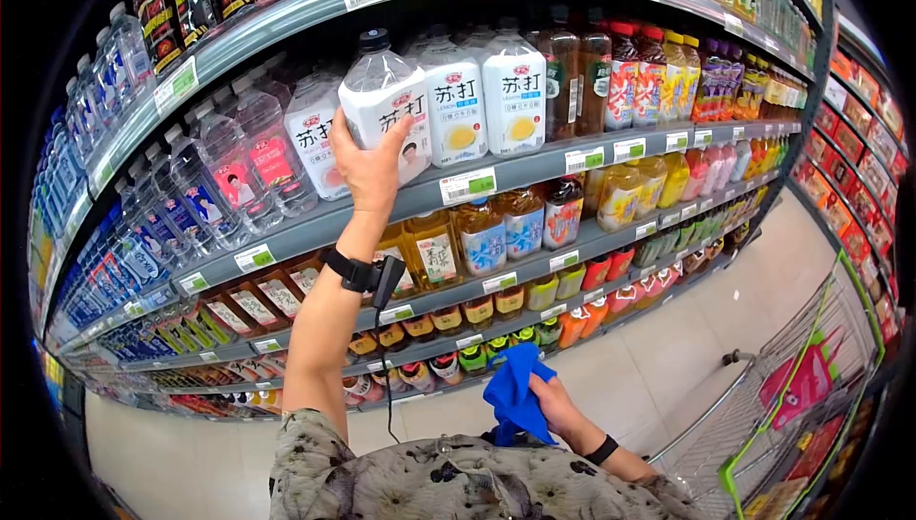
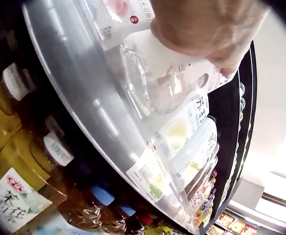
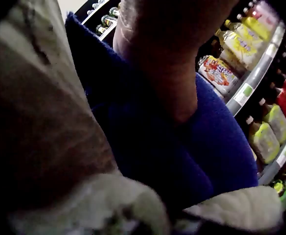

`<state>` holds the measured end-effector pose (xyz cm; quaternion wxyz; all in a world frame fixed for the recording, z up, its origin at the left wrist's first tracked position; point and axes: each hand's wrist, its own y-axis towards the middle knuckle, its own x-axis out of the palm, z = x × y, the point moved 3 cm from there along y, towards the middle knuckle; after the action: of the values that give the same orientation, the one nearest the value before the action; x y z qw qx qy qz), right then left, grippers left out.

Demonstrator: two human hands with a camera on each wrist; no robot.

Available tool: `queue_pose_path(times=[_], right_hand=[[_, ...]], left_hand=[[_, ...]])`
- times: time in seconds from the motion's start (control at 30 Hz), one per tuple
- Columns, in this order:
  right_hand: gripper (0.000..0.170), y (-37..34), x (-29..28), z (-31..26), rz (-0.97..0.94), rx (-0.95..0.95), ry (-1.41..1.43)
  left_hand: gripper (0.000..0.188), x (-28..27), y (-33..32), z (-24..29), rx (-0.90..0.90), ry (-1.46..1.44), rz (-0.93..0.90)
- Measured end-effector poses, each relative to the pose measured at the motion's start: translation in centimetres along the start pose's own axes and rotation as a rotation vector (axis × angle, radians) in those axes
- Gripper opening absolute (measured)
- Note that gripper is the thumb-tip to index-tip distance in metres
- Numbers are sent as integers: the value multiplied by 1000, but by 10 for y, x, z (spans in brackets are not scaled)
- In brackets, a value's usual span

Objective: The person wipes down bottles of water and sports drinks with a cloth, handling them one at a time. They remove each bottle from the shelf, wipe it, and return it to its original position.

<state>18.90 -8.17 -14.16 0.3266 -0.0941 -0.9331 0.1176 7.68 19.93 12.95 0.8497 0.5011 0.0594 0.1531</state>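
Note:
My left hand (image 1: 370,165) grips a large white-labelled drink bottle (image 1: 385,91) with a black cap at the front of the shelf. Thumb and fingers spread round its two sides. From the left wrist view, the same bottle (image 2: 152,78) leans at the shelf's front edge, under the hand (image 2: 206,29). Matching white-labelled bottles (image 1: 456,105) stand close on its right, and another is partly hidden on its left. Low in front of the body, my right hand (image 1: 563,410) holds a bunched blue cloth (image 1: 520,391). This cloth (image 3: 157,137) fills much of the right wrist view.
A grey shelf edge (image 1: 520,169) with price tags runs below the bottle, and another shelf edge (image 1: 324,0) passes above. Clear bottles (image 1: 229,181) line the left. Amber drinks (image 1: 434,248) fill the tier below. A shopping cart (image 1: 706,425) stands at the right on the tiled floor (image 1: 630,367).

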Motion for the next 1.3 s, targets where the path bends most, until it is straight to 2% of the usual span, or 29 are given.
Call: queue_pose_path(times=[0.13, 0.27, 0.37, 0.43, 0.47, 0.57, 0.8, 0.9, 0.97, 1.07, 1.3], right_hand=[[31, 2, -3, 3, -17, -5, -7], [33, 3, -4, 3, -20, -10, -3], [33, 3, -3, 4, -35, 4, -30], [33, 3, -2, 6, -50, 3, -43], [33, 4, -3, 6, -56, 10, -51], [33, 6, -1, 9, -72, 28, -54], [33, 8, 2, 10, -84, 34, -24], [33, 7, 2, 11, -59, 51, 10], [33, 5, 2, 10, -65, 49, -1], [33, 2, 1, 9, -68, 43, -2], [32, 1, -14, 9, -2, -2, -34]], left_hand=[[80, 6, -1, -9, -96, -201, -25], [79, 9, -2, -11, -58, -239, -26], [70, -2, 4, 11, -75, -127, -83], [62, -5, 11, 18, -85, 17, -295], [58, -11, 9, 27, 95, 482, -256], [59, -13, 17, 16, 78, 393, -311], [63, -14, 8, 13, 69, 391, -295], [60, -16, 11, 11, 36, 386, -228], [57, -15, 16, 3, 169, 406, -164], [54, -13, 15, 5, 199, 523, -179], [48, -19, 16, 3, 148, 498, -207]])
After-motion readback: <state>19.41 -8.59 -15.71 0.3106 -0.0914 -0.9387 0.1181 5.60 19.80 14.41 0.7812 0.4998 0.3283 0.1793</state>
